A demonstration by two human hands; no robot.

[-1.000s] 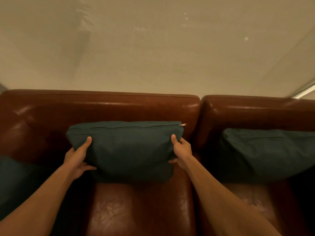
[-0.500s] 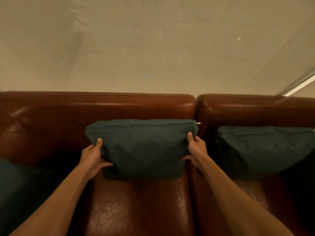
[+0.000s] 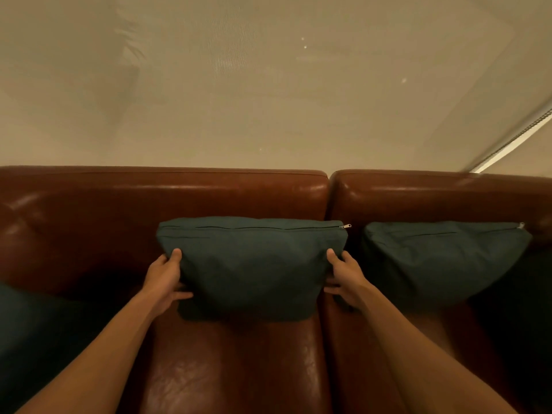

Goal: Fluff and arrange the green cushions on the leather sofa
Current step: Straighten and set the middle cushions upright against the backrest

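Note:
A dark green cushion (image 3: 254, 264) stands upright against the backrest of the brown leather sofa (image 3: 179, 198), zipper along its top edge. My left hand (image 3: 165, 279) grips its left side, thumb on the front. My right hand (image 3: 343, 279) grips its right side the same way. A second green cushion (image 3: 439, 258) leans on the backrest of the right seat, untouched. Part of a third green cushion (image 3: 33, 333) shows at the lower left edge.
A beige wall (image 3: 268, 85) rises behind the sofa. A window blind edge with a bead chain (image 3: 513, 138) runs diagonally at the upper right. The seam between the two seats (image 3: 324, 339) lies just under my right hand.
Both hands have carried the held cushion to the right along the backrest, closer to the seam and the second cushion. The grip on both sides stays the same.

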